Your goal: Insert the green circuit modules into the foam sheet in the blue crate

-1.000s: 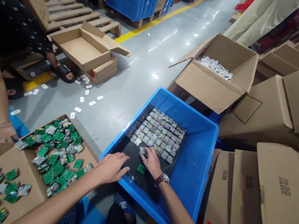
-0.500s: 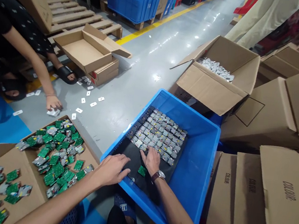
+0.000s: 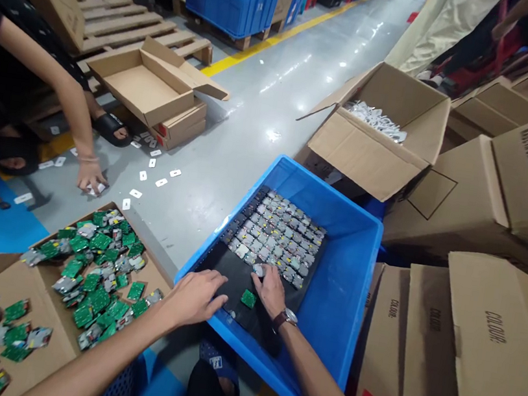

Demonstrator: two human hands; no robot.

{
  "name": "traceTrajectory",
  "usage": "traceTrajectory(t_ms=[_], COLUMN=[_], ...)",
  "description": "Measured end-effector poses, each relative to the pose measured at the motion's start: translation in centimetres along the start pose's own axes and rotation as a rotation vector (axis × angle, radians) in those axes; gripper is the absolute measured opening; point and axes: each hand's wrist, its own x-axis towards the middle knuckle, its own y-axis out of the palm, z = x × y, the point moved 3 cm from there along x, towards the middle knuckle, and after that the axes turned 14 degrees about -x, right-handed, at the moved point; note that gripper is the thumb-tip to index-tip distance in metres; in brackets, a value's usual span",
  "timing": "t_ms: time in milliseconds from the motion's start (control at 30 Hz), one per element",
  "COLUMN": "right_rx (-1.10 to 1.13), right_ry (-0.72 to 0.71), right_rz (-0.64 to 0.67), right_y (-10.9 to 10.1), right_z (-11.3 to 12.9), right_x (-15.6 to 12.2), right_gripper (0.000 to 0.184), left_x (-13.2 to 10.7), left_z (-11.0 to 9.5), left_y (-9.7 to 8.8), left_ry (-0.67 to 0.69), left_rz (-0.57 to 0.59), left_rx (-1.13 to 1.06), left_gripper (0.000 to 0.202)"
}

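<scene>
Inside the blue bin [image 3: 332,339], rows of small grey circuit modules [image 3: 283,237] lie on a black sheet [image 3: 224,271]. My right hand [image 3: 272,293], with a watch on the wrist, has thumb and fingers closed on one grey circuit module [image 3: 258,269] at the near edge of the rows. Just left of that hand, a single module lies green side up [image 3: 248,298] on the sheet. My left hand [image 3: 198,295] hovers by the bin's left rim, fingers apart and holding nothing.
Left of the bin, an open carton [image 3: 163,269] holds a loose heap of green and grey modules [image 3: 97,296]. Another person's hand [image 3: 91,175] touches white pieces on the floor. A carton of white parts [image 3: 371,167] stands behind the bin; folded cartons [image 3: 424,351] line the right.
My right hand has drawn slightly back from the rows, and a grey module now shows between its fingers. My left hand has barely moved. The view has shifted a little.
</scene>
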Motion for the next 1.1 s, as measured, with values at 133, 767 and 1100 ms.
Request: traceTrajectory(t_ms=[133,767,1100], right_rx=[0.079,-0.069,0.099], right_ry=[0.092,0.137,0.138], right_rz=[-0.026,0.312,0.109], right_y=[0.8,-0.7,-0.5], right_z=[0.0,-2.6,-2.9], right_x=[0.4,-1.9,-1.6], right_gripper=[0.039,0.037,0.031], left_x=[0.0,-0.1,-0.2], left_z=[-0.1,0.1,0.1], left_y=[0.0,0.2,0.2], left_ry=[0.000,0.002,0.013], left_rz=[-0.002,-0.021,-0.029], left_rx=[0.007,-0.006,0.001], left_gripper=[0.034,0.034,0.035])
